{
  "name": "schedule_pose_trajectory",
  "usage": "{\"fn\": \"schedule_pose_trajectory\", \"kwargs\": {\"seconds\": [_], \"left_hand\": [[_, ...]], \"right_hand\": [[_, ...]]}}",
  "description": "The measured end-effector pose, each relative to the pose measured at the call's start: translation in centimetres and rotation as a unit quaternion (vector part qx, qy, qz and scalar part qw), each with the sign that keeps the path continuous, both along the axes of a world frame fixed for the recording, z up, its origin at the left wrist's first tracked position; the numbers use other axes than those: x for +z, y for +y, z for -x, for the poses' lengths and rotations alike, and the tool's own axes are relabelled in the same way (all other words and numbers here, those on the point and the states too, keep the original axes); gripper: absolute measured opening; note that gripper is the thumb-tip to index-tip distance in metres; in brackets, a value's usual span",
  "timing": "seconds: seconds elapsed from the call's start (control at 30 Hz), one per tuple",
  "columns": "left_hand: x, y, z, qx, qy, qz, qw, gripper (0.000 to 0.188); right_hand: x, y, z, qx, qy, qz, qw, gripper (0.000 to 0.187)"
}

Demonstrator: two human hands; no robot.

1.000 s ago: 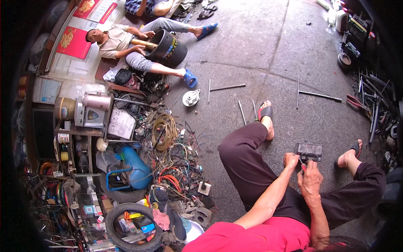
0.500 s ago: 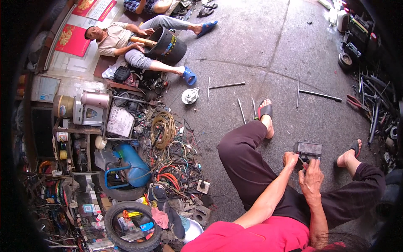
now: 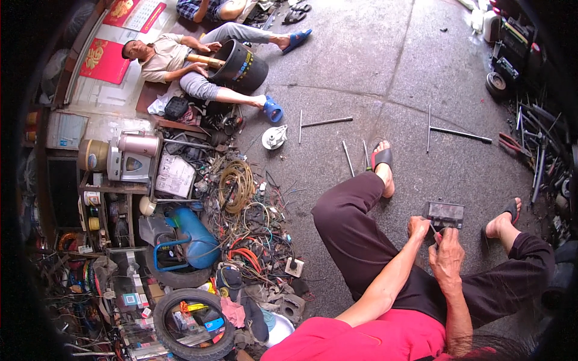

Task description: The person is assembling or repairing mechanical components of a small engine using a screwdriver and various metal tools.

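Left hand closed on the near left corner of a small dark box, right hand clamped on a red-handled screwdriver touching it, box between the feet on the stone floor, far from the wire heap.

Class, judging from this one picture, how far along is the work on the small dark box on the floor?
Done: the dark box lies on the pavement between the feet. In hand: left hand steadies it; right hand holds a red-handled tool to its near edge. Left: the box looks closed; its inside is not visible.
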State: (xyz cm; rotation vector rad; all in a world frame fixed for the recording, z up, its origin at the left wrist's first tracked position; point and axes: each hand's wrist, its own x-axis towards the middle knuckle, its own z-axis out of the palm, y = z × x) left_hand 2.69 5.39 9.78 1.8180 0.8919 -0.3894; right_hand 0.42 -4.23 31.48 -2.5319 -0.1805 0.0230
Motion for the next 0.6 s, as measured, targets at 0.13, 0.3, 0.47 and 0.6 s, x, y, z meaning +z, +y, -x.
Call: {"fn": "schedule_pose_trajectory", "kwargs": {"seconds": [0.13, 0.3, 0.47, 0.6], "left_hand": [[1.6, -0.5, 0.3, -0.031, 0.054, -0.029, 0.998, 0.024], [0.8, -0.3, -0.7, -0.119, 0.034, -0.058, 0.991, 0.025], [-1.2, 2.9, -2.0, -0.079, -0.003, 0.023, 0.997, 0.018], [-0.1, 1.9, -2.5, -0.092, -0.005, 0.006, 0.996, 0.018]], "right_hand": [[0.1, 0.0, 0.8, -0.063, 0.085, 0.011, 0.994, 0.019], [-1.8, -0.4, 0.6, -0.060, 0.087, 0.049, 0.993, 0.025], [-1.7, 0.2, -0.5, -0.030, 0.039, 0.017, 0.999, 0.025], [-2.6, -0.3, 0.1, -0.098, 0.042, -0.010, 0.994, 0.023]]}}
